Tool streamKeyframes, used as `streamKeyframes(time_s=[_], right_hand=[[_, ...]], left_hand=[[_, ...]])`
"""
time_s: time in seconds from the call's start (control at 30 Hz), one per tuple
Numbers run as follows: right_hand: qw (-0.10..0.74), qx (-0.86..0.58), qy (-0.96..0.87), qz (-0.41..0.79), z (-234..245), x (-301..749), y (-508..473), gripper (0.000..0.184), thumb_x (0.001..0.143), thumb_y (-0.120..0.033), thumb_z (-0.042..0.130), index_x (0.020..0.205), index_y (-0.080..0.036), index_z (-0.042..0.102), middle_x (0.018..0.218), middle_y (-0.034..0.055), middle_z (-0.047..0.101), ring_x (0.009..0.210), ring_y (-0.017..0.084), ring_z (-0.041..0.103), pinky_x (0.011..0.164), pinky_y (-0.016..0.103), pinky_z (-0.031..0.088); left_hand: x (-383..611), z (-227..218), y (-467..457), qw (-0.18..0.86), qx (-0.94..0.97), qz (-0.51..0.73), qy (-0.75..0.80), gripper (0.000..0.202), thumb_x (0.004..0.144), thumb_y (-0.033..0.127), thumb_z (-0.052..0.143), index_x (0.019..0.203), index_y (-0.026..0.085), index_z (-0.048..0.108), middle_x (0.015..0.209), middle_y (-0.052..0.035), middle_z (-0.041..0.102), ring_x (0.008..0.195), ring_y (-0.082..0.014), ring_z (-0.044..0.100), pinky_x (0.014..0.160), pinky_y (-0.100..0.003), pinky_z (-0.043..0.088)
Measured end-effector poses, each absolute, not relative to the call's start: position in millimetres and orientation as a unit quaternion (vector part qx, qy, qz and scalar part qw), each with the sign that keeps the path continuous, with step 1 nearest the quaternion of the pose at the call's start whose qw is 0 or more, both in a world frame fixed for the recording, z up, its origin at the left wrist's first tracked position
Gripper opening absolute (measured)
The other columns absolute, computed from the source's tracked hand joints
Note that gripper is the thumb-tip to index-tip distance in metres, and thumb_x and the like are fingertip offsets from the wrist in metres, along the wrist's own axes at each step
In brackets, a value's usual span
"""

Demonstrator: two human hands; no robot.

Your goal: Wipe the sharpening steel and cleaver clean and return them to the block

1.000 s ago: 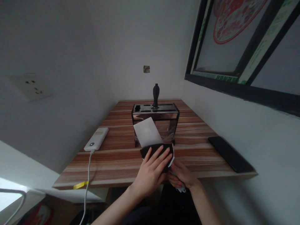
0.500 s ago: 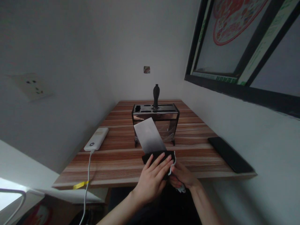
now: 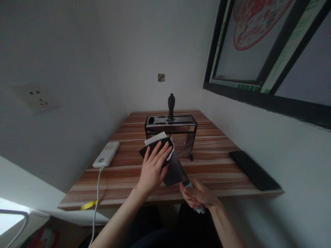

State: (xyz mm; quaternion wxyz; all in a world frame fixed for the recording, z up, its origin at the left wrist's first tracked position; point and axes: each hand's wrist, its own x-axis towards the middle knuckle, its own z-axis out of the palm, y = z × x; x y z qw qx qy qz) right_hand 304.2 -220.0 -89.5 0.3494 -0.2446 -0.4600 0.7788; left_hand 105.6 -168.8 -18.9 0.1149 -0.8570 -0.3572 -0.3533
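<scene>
Cloth (image 3: 153, 146), clamped in my left fingers (image 3: 155, 155), now slides up the blade (image 3: 174, 172), exposing its base; right fingers (image 3: 188, 196) grip handle (image 3: 189, 184) over table's (image 3: 217, 165) near edge.

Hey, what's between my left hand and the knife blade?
A dark cloth: in the head view, your left hand lies on it, and it covers part of the knife blade.

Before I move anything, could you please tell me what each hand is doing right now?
Left hand: fingers nearly straight, holding the black cloth over the blade.
Right hand: closed around the handle.
</scene>
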Motion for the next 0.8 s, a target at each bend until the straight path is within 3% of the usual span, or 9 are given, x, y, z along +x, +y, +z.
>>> streamKeyframes(time_s=[0.2, 0.47, 0.57, 0.67, 0.73, 0.8], right_hand=[[0.344, -0.253, -0.468, 0.774, -88, 304, -222, 0.034, 0.074, -0.040, 0.070, 0.077, -0.018, 0.044, 0.046, -0.0129, 0.038, 0.030, -0.001, 0.023, 0.029, 0.012, 0.023], [0.319, -0.257, -0.482, 0.774, -86, 304, -222, 0.039, 0.071, -0.045, 0.071, 0.079, -0.018, 0.045, 0.046, -0.0131, 0.038, 0.031, -0.002, 0.023, 0.029, 0.012, 0.022], [0.310, -0.254, -0.491, 0.773, -87, 304, -222, 0.041, 0.070, -0.047, 0.071, 0.078, -0.018, 0.044, 0.046, -0.0134, 0.038, 0.030, -0.002, 0.023, 0.030, 0.012, 0.022], [0.313, -0.260, -0.495, 0.768, -89, 304, -222, 0.044, 0.067, -0.049, 0.073, 0.078, -0.018, 0.044, 0.046, -0.0135, 0.038, 0.030, -0.002, 0.023, 0.030, 0.012, 0.022], [0.318, -0.260, -0.497, 0.765, -91, 304, -222, 0.045, 0.067, -0.050, 0.073, 0.078, -0.017, 0.045, 0.046, -0.0135, 0.038, 0.031, -0.002, 0.023, 0.030, 0.012, 0.022], [0.324, -0.257, -0.497, 0.763, -92, 304, -223, 0.044, 0.067, -0.049, 0.073, 0.078, -0.017, 0.045, 0.046, -0.0134, 0.038, 0.031, -0.001, 0.023, 0.030, 0.012, 0.022]], left_hand=[[94, 3, -154, 0.136, -0.831, -0.396, -0.366, 0.049, 0.091, 0.017, 0.037, 0.140, 0.021, 0.034, 0.144, -0.0086, 0.039, 0.139, -0.0231, 0.021, 0.113, -0.051, 0.011], [77, 30, -151, 0.091, -0.820, -0.444, -0.350, 0.044, 0.093, 0.019, 0.034, 0.136, 0.020, 0.039, 0.143, -0.0080, 0.042, 0.138, -0.0209, 0.025, 0.114, -0.050, 0.011], [65, 38, -146, 0.009, -0.797, -0.478, -0.370, 0.041, 0.094, 0.027, 0.033, 0.133, 0.019, 0.045, 0.139, -0.0071, 0.047, 0.134, -0.0218, 0.034, 0.114, -0.047, 0.014], [47, 35, -141, -0.125, -0.696, -0.560, -0.432, 0.041, 0.091, 0.039, 0.039, 0.121, 0.016, 0.057, 0.123, -0.0079, 0.061, 0.123, -0.0266, 0.048, 0.109, -0.044, 0.029], [34, 27, -140, -0.213, -0.589, -0.625, -0.465, 0.039, 0.087, 0.041, 0.046, 0.112, 0.015, 0.062, 0.115, -0.0079, 0.065, 0.121, -0.0287, 0.050, 0.107, -0.043, 0.033], [24, 17, -142, -0.282, -0.514, -0.662, -0.467, 0.034, 0.084, 0.037, 0.052, 0.110, 0.018, 0.063, 0.118, -0.0065, 0.063, 0.126, -0.0279, 0.044, 0.109, -0.041, 0.031]])
